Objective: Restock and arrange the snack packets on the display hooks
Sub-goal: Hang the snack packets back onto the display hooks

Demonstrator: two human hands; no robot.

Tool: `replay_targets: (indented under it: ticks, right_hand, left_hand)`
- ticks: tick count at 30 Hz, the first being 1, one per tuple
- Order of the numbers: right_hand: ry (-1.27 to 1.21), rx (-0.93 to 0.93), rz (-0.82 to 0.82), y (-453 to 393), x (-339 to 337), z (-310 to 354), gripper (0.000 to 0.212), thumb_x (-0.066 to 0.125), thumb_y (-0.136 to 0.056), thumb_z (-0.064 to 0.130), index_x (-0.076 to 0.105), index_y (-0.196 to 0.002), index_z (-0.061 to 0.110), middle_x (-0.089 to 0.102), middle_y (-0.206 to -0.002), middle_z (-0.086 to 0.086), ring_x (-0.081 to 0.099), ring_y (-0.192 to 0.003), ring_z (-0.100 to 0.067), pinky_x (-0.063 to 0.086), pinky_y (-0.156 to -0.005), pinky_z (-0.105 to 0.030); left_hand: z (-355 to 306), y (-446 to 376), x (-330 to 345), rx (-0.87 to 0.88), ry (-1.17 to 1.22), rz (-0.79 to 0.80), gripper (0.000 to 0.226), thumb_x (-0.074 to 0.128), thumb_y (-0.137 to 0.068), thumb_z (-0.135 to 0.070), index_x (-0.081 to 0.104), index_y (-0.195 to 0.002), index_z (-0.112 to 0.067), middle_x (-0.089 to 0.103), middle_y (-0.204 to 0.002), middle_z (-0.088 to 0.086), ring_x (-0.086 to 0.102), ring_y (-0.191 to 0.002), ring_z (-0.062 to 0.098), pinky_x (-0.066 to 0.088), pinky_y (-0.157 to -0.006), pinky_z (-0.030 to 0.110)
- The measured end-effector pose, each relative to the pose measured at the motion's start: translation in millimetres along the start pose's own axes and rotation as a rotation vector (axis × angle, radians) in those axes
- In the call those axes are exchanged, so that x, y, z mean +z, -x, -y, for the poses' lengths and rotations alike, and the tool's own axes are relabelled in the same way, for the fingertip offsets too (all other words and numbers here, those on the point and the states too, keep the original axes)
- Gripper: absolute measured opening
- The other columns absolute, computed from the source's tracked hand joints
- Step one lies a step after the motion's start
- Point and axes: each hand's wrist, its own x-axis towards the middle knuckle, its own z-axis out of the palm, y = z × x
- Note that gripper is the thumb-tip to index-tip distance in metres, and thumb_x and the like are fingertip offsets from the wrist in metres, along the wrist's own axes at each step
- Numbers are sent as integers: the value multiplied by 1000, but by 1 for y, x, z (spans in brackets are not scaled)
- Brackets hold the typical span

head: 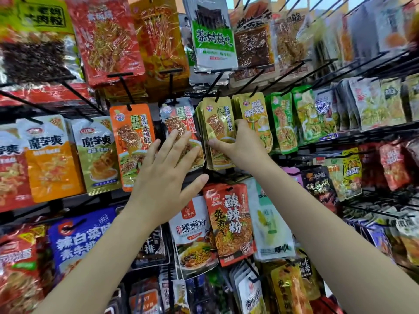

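A stack of gold snack packets (pixel 217 123) hangs on a black hook (pixel 218 87) in the middle row. My right hand (pixel 238 143) grips this stack, thumb on its front at the lower left, fingers curled round its right edge. Just left hangs a silver-and-orange packet (pixel 176 114). My left hand (pixel 167 175) lies flat on its lower half with straight, spread fingers. An orange packet (pixel 132 137) hangs further left, beside my left hand's fingertips.
Black wire hooks stick out toward me in every row. Green packets (pixel 283 123) hang right of the gold stack. A red noodle packet (pixel 229 223) and a white one (pixel 192 234) hang below my hands. Red and amber packets (pixel 108 37) fill the top row.
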Motion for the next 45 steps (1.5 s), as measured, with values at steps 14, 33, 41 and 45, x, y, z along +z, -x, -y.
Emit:
replay_targets:
  ticks: [14, 33, 41, 45]
  right_hand:
    - [-385, 60, 23, 15, -17, -19, 77, 56, -93, 62, 34, -153, 20, 49, -149, 1, 50, -133, -18, 45, -106, -40]
    - [25, -42, 107, -9, -17, -31, 39, 64, -98, 33, 65, -114, -2, 68, -114, -23, 63, -108, -38, 52, -91, -53]
    - [50, -45, 142, -9, -23, -31, 46, 55, -102, 39, 55, -136, 8, 65, -118, -9, 63, -93, -25, 44, -68, -29]
    - [43, -16, 159, -12, -21, -27, 33, 52, -103, 39, 56, -103, 6, 58, -84, -8, 55, -73, -29, 34, -54, -33]
  left_hand:
    - [-62, -34, -22, -354, 922, 91, 80, 47, -102, -53, 7, -163, -22, 8, -170, -8, 5, -154, 4, 6, -119, 23]
    - [-70, -75, 8, -710, 724, 333, 63, 36, -110, -26, 6, -161, -4, 52, -143, 25, 57, -123, 38, 50, -91, 44]
    - [-77, -78, 5, -764, 772, 330, 62, 31, -111, -28, 2, -162, -8, 39, -157, 18, 54, -127, 33, 46, -86, 38]
    - [-80, -82, 4, -794, 774, 338, 62, 29, -112, -28, -1, -162, -6, 36, -159, 18, 45, -138, 34, 42, -99, 39]
